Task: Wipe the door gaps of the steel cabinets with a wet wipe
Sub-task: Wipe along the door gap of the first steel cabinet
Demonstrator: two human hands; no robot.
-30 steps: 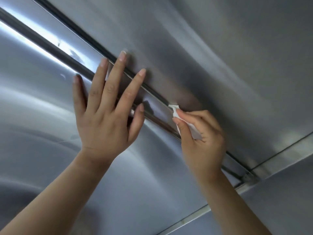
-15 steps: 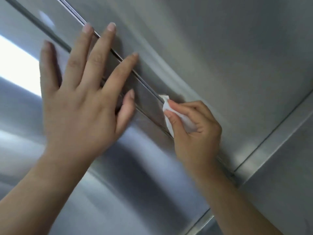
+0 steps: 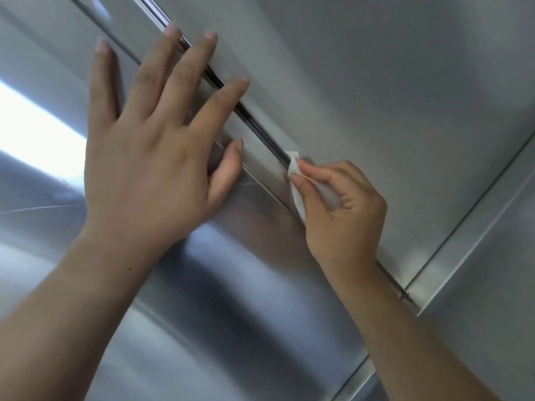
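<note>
Brushed steel fills the head view, the only view there is: a left door (image 3: 231, 285) and a right door (image 3: 376, 82) of the cabinets meet along a dark door gap (image 3: 254, 123) that runs diagonally from the upper left down towards a steel frame strip (image 3: 463, 256) at the lower right. The left hand (image 3: 150, 157) lies flat against the metal with its fingers (image 3: 185, 68) straight and spread, holding nothing. Its palm is on the left door and its longer fingers reach across the gap onto the right door. This looks like a brace, steadying the person and perhaps the door while the other hand works. The right hand (image 3: 338, 215) sits lower along the same seam with its fingers curled, pinching a folded white wet wipe (image 3: 293, 166) between thumb and forefinger. The wipe's top corner pokes out past the fingertips (image 3: 304, 167) and sits right at the gap, apparently pressed into it, while the rest trails down under the thumb over the left door's edge. Folding it small and gripping it close to the tip probably makes an edge narrow and stiff enough to enter the slot rather than skim the flat faces. The stretch of gap between the two hands is exposed, and the part below the right wrist is hidden until it shows again near the frame strip. How clean any section is cannot be judged here.
</note>
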